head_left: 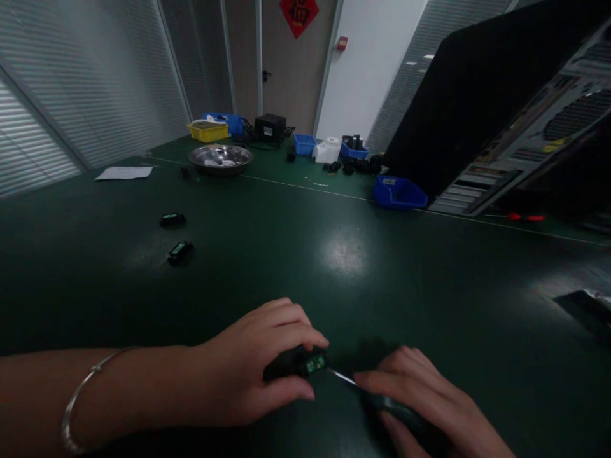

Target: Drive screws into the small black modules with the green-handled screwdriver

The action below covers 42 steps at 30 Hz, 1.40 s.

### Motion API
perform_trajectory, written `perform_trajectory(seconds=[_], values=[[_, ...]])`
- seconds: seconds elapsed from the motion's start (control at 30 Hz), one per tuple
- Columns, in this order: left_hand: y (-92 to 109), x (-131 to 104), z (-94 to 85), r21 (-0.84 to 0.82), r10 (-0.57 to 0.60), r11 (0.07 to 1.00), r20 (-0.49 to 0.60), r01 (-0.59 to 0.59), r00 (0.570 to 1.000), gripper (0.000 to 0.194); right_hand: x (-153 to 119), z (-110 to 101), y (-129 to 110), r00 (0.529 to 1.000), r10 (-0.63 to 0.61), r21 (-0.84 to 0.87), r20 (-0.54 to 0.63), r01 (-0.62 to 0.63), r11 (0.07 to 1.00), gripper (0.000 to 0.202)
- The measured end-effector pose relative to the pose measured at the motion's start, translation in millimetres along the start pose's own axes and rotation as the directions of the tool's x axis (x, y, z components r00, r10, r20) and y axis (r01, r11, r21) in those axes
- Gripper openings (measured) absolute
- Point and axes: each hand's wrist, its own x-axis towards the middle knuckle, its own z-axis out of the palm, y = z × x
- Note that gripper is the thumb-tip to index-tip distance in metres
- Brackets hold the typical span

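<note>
Between the thumb and fingers of my left hand (267, 362) is a small black module with a green circuit board (315, 363) showing at its right end. My right hand (424, 394) grips the dark handle of a screwdriver (342, 377). Its thin metal shaft points left, and the tip meets the right edge of the module, or comes very close; its exact contact cannot be made out. Two similar small black modules, one farther (172, 219) and one nearer (180, 252), lie on the green table to the left, beyond my left hand.
A steel bowl (220, 159) and a sheet of paper (124, 173) lie at the back left. Farther back are a yellow bin (209, 131) and a black box (270, 127). A blue bin (400, 193) stands beside a large computer case (458, 108) at right. A red-handled tool (525, 217) lies beyond.
</note>
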Motion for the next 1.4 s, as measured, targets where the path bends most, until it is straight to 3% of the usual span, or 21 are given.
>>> perform_trajectory(seconds=[0.23, 0.5, 0.63, 0.83, 1.1, 1.4], values=[[-3.6, 0.4, 2.2, -0.001, 0.044, 0.999, -0.026, -0.044, 0.999, 0.018, -0.8, -1.7, -3.2, 0.999, 0.036, -0.008, 0.019, -0.036, 0.999, 0.051], [-2.2, -1.0, 1.6, -0.134, 0.015, 0.991, -0.027, -0.019, 1.0, 0.021, -2.4, -1.8, -2.5, 0.997, 0.067, 0.005, -0.028, -0.067, 0.998, 0.042], [-1.2, 0.4, 0.8, -0.166, -0.006, 0.986, -0.05, -0.002, 0.999, 0.019, -3.4, -1.1, -0.1, 0.999, 0.036, 0.034, -0.039, -0.035, 0.999, 0.048], [-0.8, 0.9, 2.0, -0.212, -0.006, 0.977, 0.004, 0.007, 1.0, 0.019, -0.5, -2.4, -1.7, 0.999, 0.039, 0.074, -0.034, -0.037, 0.997, 0.046], [-3.4, 0.8, 5.6, -0.203, -0.003, 0.979, 0.014, 0.006, 1.0, 0.028, 0.0, -1.9, -5.5, 0.995, 0.036, 0.111, -0.097, -0.025, 0.994, 0.058], [-1.7, 2.9, 3.9, -0.222, 0.019, 0.975, 0.01, -0.017, 1.0, 0.023, -5.3, -1.7, -11.0, 0.991, 0.116, 0.141, -0.059, -0.107, 0.984, 0.051]])
